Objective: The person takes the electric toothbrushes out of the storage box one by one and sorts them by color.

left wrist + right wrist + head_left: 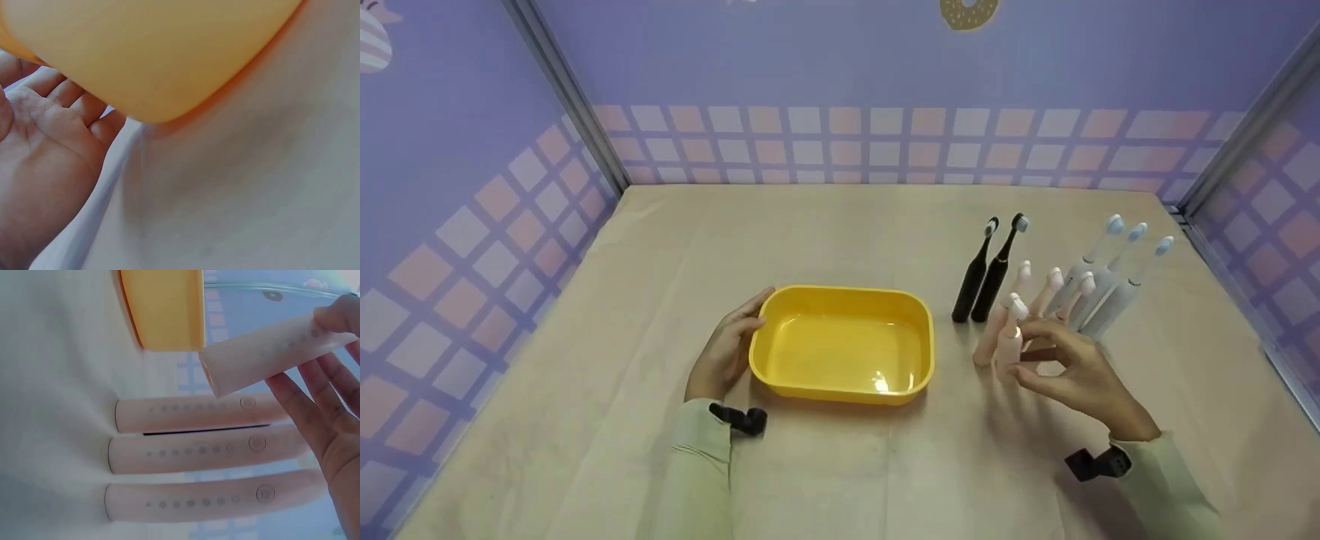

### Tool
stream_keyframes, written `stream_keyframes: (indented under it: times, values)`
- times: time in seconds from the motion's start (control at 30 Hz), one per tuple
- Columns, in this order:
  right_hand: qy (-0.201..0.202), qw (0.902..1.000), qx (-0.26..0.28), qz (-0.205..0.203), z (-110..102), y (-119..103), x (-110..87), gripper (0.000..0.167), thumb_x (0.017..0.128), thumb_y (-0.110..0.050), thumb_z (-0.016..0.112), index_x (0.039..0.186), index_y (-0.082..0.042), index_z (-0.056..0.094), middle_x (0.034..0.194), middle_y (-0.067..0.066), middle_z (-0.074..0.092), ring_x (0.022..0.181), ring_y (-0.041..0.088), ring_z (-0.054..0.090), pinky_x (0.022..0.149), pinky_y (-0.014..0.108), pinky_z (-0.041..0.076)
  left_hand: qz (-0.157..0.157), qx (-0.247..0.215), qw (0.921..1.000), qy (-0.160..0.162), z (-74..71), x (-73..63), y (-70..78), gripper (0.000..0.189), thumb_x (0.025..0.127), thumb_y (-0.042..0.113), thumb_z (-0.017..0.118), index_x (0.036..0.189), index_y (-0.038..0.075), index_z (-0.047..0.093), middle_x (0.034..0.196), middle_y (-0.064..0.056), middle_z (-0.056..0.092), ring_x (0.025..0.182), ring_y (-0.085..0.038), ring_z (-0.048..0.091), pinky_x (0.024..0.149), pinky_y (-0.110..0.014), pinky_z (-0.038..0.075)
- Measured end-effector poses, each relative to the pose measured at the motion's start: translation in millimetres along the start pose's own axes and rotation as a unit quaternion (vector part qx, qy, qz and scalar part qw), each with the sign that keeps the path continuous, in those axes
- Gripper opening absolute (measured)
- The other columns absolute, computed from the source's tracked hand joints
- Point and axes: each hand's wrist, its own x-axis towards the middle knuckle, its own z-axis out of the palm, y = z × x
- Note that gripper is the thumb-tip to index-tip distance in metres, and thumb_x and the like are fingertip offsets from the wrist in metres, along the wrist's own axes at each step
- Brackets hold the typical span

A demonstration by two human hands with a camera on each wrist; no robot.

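Note:
My left hand (725,346) grips the left side of a yellow tray (924,352), its thumb at the rim. In the left wrist view the fingers (84,107) meet the tray's outer wall (169,62). With its thumb and fingers, my right hand (1072,367) pinches a pink electric toothbrush (1008,351), brush head up and slightly tilted. Its base is off the table in the right wrist view. Beside and behind it stand three more pink electric toothbrushes (185,455), partly covered by the right hand in the head view.
Two black electric toothbrushes (982,289) stand behind the pink ones. Three white electric toothbrushes (1099,296) with pale blue heads stand farther right. A cream cloth covers the table (825,465); purple checked panels (840,146) enclose the back and sides.

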Motion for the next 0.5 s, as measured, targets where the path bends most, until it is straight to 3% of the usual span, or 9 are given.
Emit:
stream_keyframes:
  times: [0.27,0.5]
  values:
    - [0.03,0.9994,0.001,0.017,-6,0,-13.0,0.057,0.055,0.037,0.06,0.11,0.022,0.055,0.1,0.012,0.061,0.093,0.009,0.061,0.076,0.019,0.057,0.003,-0.002,0.9999,-0.012,-0.9,-1.8,-0.4,0.057,0.098,0.005,0.04,0.153,0.013,0.029,0.16,0.001,0.023,0.146,-0.013,0.025,0.112,-0.026,0.035]
    - [0.051,0.9977,-0.018,0.041,-14,-1,-22.2,0.059,0.056,0.037,0.059,0.113,0.022,0.052,0.113,0.005,0.064,0.102,0.009,0.061,0.076,0.019,0.057,0.004,-0.016,0.9997,-0.019,-0.5,-0.6,0.4,0.057,0.098,0.003,0.039,0.153,0.011,0.026,0.161,-0.001,0.022,0.147,-0.015,0.023,0.113,-0.026,0.034]
